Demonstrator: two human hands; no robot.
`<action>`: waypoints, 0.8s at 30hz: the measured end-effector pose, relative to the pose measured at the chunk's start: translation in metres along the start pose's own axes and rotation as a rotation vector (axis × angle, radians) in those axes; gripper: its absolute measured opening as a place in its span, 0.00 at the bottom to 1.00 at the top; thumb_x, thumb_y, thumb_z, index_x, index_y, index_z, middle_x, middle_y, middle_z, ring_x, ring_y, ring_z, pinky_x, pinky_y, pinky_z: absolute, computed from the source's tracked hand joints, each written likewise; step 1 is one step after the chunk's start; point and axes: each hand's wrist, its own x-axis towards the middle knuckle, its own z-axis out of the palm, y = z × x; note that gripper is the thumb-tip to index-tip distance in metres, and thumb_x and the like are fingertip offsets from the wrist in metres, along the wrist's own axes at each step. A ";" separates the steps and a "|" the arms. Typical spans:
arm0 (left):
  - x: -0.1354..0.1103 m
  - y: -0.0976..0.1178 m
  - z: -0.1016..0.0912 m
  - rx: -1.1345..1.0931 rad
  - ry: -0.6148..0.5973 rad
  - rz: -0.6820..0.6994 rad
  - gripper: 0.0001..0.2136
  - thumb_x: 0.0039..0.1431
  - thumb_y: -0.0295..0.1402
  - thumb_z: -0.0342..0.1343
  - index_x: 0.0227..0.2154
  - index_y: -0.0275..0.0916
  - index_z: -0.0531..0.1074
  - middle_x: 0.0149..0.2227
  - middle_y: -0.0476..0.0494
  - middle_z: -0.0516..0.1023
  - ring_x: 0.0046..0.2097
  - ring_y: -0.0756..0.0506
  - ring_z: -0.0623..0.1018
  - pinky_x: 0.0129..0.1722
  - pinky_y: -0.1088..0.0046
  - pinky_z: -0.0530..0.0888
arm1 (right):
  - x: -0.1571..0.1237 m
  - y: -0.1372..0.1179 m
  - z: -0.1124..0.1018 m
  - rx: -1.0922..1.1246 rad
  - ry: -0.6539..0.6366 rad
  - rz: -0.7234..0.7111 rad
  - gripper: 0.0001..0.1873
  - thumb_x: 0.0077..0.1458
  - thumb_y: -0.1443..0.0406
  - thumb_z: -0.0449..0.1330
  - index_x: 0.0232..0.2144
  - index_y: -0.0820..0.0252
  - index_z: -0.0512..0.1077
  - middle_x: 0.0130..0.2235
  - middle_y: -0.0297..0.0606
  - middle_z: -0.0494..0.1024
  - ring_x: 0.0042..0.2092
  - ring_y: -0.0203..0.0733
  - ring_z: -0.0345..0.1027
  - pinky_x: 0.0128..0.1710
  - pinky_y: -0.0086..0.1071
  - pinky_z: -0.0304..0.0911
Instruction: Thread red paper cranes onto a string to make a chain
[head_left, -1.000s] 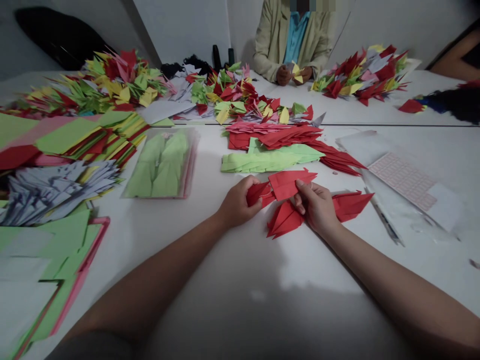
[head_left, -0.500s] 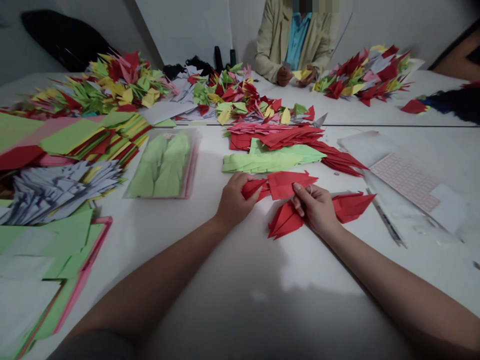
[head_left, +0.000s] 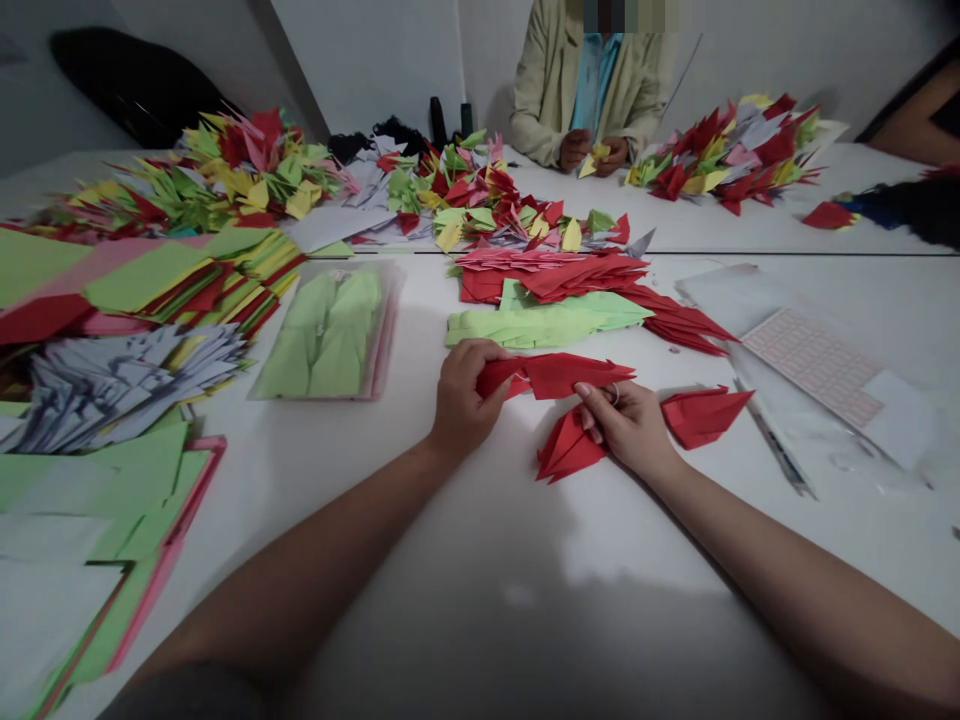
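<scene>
White tabletop (head_left: 375,560) | left hand (head_left: 466,400) pinches red paper edge (head_left: 570,376) | right hand (head_left: 626,425) apparently too

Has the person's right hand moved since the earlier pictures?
Yes: the right hand shifted left, away from the folded red paper lying to its right.

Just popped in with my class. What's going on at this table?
A person holds a folded red paper piece, the left hand gripping one end and the right hand pinching its lower edge. Two more red folded pieces lie by the right hand on the white table. Opposite, a co-worker in a beige jacket holds a small yellow folded piece. Heaps of folded coloured paper fill the table's far side.
</scene>
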 end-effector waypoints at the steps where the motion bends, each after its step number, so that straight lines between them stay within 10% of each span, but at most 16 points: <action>1: 0.000 0.000 0.000 -0.003 -0.009 0.010 0.06 0.58 0.30 0.55 0.39 0.41 0.69 0.41 0.43 0.73 0.45 0.43 0.73 0.48 0.63 0.71 | 0.000 0.001 0.000 -0.004 0.000 -0.001 0.26 0.58 0.51 0.59 0.16 0.61 0.68 0.12 0.31 0.65 0.16 0.29 0.56 0.18 0.26 0.53; 8: 0.000 0.005 -0.002 -0.109 -0.087 0.084 0.13 0.56 0.34 0.57 0.44 0.41 0.67 0.44 0.40 0.73 0.49 0.41 0.72 0.51 0.59 0.70 | 0.001 0.009 0.000 0.146 -0.020 0.012 0.23 0.55 0.53 0.62 0.17 0.60 0.65 0.15 0.30 0.68 0.16 0.29 0.57 0.17 0.27 0.50; 15: 0.000 0.001 0.002 -0.471 -0.058 0.023 0.37 0.56 0.64 0.39 0.61 0.44 0.55 0.66 0.38 0.54 0.68 0.37 0.52 0.67 0.54 0.53 | 0.009 0.013 0.000 0.466 0.034 0.051 0.20 0.55 0.57 0.64 0.19 0.59 0.63 0.17 0.29 0.69 0.16 0.27 0.52 0.18 0.27 0.46; 24: 0.000 -0.012 0.008 -0.283 0.059 -0.470 0.17 0.62 0.49 0.50 0.43 0.41 0.70 0.47 0.41 0.74 0.51 0.42 0.72 0.53 0.64 0.67 | 0.011 0.008 -0.001 0.597 0.117 0.117 0.21 0.52 0.58 0.67 0.19 0.60 0.62 0.16 0.28 0.69 0.15 0.27 0.52 0.16 0.25 0.45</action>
